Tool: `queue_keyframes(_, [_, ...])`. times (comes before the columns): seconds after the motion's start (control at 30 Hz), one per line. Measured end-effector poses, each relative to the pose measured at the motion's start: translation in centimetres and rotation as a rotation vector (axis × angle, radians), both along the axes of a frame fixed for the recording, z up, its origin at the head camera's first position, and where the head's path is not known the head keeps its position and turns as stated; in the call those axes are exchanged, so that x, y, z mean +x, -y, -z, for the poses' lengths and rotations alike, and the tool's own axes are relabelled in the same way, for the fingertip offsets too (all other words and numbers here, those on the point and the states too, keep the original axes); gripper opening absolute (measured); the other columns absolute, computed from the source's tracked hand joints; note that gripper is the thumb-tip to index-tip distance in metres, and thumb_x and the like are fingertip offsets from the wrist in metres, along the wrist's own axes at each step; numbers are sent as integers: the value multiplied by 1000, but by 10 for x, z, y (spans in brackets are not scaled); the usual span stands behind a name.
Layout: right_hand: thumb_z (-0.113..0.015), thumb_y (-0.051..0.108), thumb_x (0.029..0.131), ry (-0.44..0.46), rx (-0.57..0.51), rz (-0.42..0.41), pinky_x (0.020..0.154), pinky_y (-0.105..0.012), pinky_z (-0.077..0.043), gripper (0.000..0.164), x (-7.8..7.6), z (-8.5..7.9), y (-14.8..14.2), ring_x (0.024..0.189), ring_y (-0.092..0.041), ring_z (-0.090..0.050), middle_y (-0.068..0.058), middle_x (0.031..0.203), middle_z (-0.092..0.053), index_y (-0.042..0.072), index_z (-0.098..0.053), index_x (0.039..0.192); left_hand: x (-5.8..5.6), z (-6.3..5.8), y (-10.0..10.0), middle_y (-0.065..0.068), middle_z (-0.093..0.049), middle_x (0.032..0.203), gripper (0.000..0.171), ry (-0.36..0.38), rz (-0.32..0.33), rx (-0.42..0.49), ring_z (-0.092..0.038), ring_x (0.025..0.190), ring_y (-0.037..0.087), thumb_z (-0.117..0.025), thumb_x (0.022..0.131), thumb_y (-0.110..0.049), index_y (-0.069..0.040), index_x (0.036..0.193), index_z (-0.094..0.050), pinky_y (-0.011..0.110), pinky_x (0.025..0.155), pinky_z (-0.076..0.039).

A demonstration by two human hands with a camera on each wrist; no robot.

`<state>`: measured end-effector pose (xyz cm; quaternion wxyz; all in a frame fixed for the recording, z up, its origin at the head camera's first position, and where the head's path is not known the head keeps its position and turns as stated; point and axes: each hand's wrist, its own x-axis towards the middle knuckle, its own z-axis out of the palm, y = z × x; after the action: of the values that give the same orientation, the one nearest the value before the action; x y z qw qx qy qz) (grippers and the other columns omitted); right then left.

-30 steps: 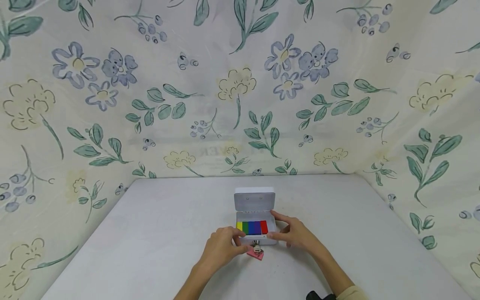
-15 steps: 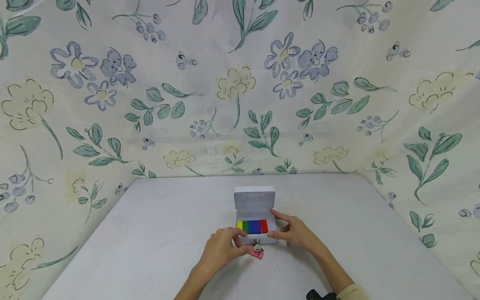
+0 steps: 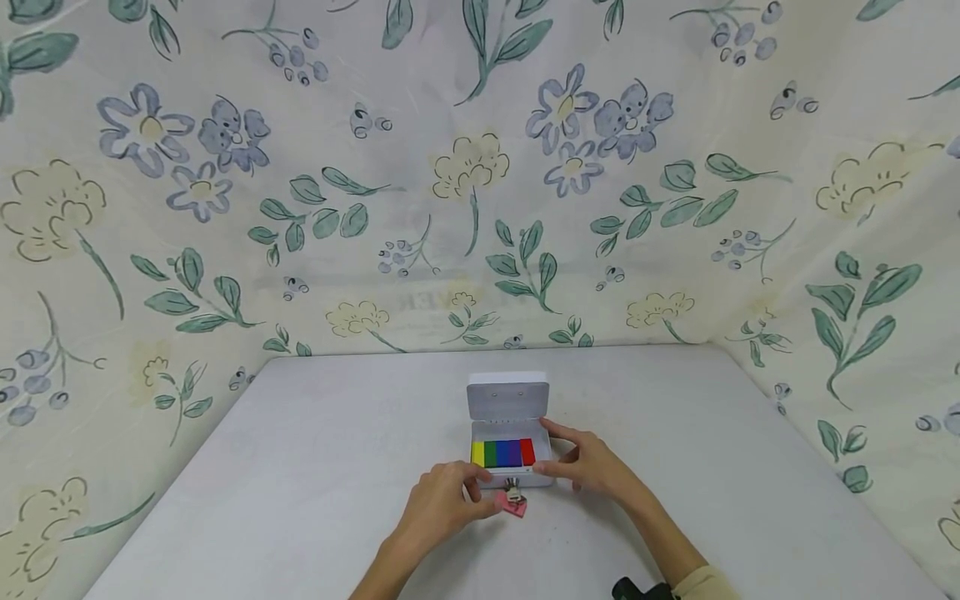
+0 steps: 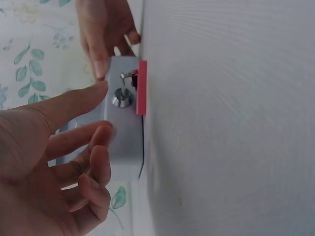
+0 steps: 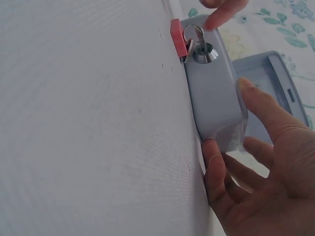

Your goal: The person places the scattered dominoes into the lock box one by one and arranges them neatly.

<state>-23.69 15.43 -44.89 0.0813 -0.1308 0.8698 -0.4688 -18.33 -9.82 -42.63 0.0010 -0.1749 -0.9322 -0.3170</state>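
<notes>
A small light-grey metal lock box [image 3: 507, 402] stands on the table with its lid raised. Inside lies a row of coloured blocks [image 3: 502, 453]: yellow, green, blue, purple and red. A key [image 5: 200, 37] sits in the front lock [image 4: 122, 98], and a pink tag [image 3: 512, 506] hangs from its ring. My right hand [image 3: 592, 467] grips the box's right side, thumb on the front rim and fingers along the side. Before the front left corner is my left hand [image 3: 442, 502], fingers loosely bent and nothing between them, its fingertips right at the box and thumb beside the tag.
The white table [image 3: 337, 417] extends around the box. Behind and beside it hangs a floral cloth [image 3: 420, 250]. A black object [image 3: 637, 590] shows at the right sleeve [image 3: 708, 583].
My left fingertips have drawn slightly down from the box's front left rim, and the thumb has shifted slightly. The right hand and the box stay in place.
</notes>
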Motion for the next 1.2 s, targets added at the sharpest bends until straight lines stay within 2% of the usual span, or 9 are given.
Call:
queue_keyframes(0.17, [-79,37,81,-5,8,2,56,-29,-51,80,1,0,0,69,-16,-59,-22,145,-49,19,-42,150,-1,3,-1,-9,-56,65,42,57,3,-18,-45,59,7,-83,76,-33,-10,109,-74,20,49,-35])
queue_keyframes(0.47, [-78,39,81,-12,6,-12,55,-29,-51,81,0,-1,0,70,-16,-60,-23,145,-48,17,-41,150,-3,9,0,-8,-57,63,44,118,13,-36,-47,59,9,-85,74,-32,-11,112,-74,22,51,-36])
queue_keyframes(0.83, [-78,39,82,-9,4,-14,55,-28,-51,81,2,-1,-1,71,-16,-59,-24,144,-49,16,-41,150,-6,10,2,-7,-58,63,38,135,58,-8,-47,56,8,-85,73,-26,-11,107,-75,21,49,-36])
queue_keyframes(1.2, [-77,38,82,-11,11,-12,56,-29,-52,80,2,-3,-1,70,-16,-60,-23,145,-49,17,-40,151,-9,7,4,-7,-59,63,32,128,52,-20,-47,56,8,-84,75,-26,-14,104,-77,22,48,-37])
